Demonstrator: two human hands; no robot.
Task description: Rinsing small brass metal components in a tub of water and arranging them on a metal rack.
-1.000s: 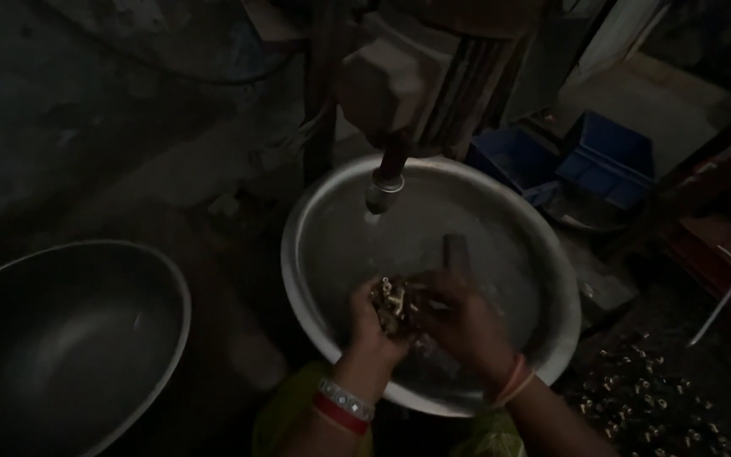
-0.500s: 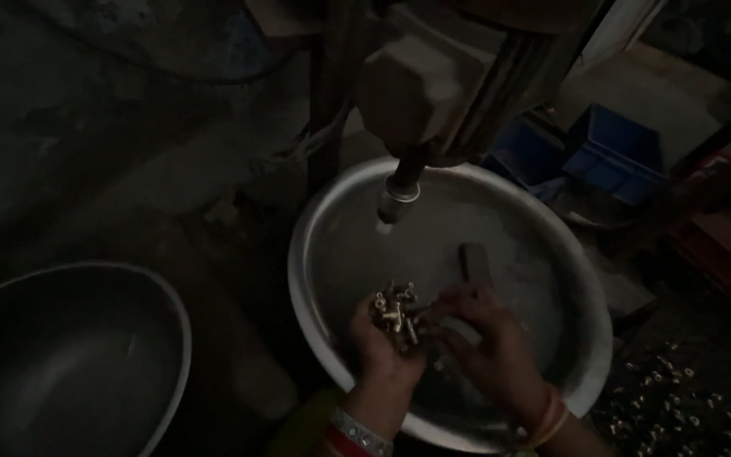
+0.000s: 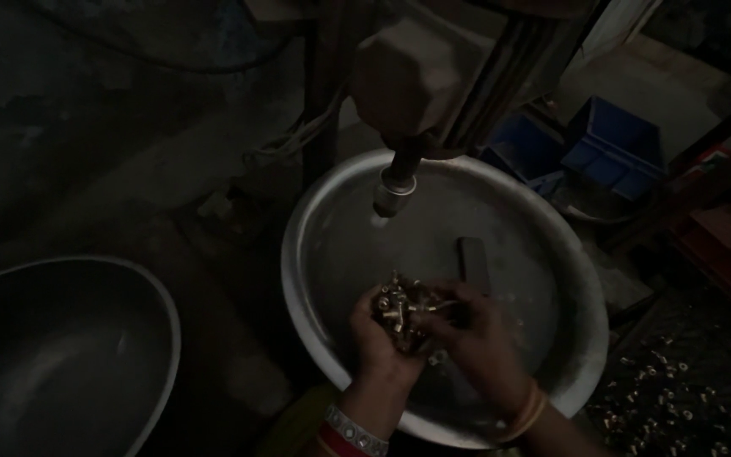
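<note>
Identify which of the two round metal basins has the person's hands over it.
The right-hand round metal basin, under the machine's spindle; both hands cup small brass parts there. The left basin sits apart.

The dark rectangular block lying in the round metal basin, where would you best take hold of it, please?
Grip the dark rectangular block across its two long sides, coming from above: it lies flat on the round metal basin floor, clear of both hands, though dim light hides its edges.
</note>
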